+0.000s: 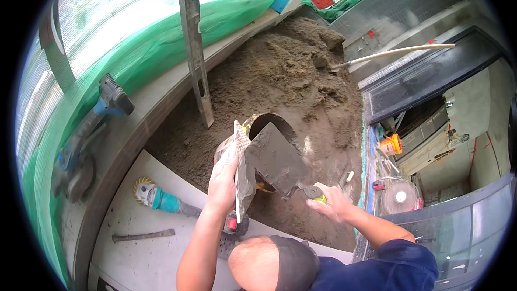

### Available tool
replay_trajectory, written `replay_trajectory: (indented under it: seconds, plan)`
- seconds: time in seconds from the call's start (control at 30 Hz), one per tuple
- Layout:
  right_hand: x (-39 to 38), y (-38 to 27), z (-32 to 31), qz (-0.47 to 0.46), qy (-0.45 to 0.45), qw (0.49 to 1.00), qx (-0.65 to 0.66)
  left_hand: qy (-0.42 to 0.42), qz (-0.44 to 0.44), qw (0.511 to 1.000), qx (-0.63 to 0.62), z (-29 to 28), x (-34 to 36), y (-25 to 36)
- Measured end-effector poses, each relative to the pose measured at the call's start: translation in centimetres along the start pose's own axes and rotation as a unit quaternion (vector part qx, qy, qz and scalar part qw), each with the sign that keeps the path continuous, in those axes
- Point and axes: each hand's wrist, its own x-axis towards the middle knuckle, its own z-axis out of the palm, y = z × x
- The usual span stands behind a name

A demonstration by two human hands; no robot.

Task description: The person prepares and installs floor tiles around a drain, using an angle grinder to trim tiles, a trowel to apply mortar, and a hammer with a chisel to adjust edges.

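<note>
My left hand grips a thin tile, held upright and seen nearly edge-on. Grey mortar coats the tile's right face. In my right hand is the yellow-ended handle of a trowel, its broad blade smeared with mortar and tilted close to the tile. Whether the blade touches the tile, I cannot tell. Behind and below both is a round bucket, dark inside and partly hidden by the blade and tile.
A heap of damp sand lies ahead, with a pale pole rising from it. A metal straightedge leans at its left. One grinder and a flat bar lie on the pale slab; another grinder is on the left ledge.
</note>
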Motion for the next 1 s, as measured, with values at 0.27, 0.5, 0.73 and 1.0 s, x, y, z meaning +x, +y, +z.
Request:
replay_trajectory:
  seconds: [0.27,0.5,0.73,1.0]
  plan:
    - [0.5,0.8,-0.9,0.084,-0.046,0.954,0.284,-0.029,-0.060,0.998,0.015,-1.0,-0.6,0.8]
    - [0.0,-1.1,-0.3,0.150,-0.161,0.851,0.478,-0.033,-0.053,0.998,0.024,-0.7,0.3,-1.5]
    - [-0.2,-0.7,0.1,0.125,-0.105,0.908,0.386,-0.055,-0.134,0.989,-0.031,-0.8,0.0,-1.2]
    - [0.1,3.1,-2.2,0.028,0.084,0.996,0.013,0.006,-0.160,0.982,-0.099,-2.0,-0.3,-0.2]
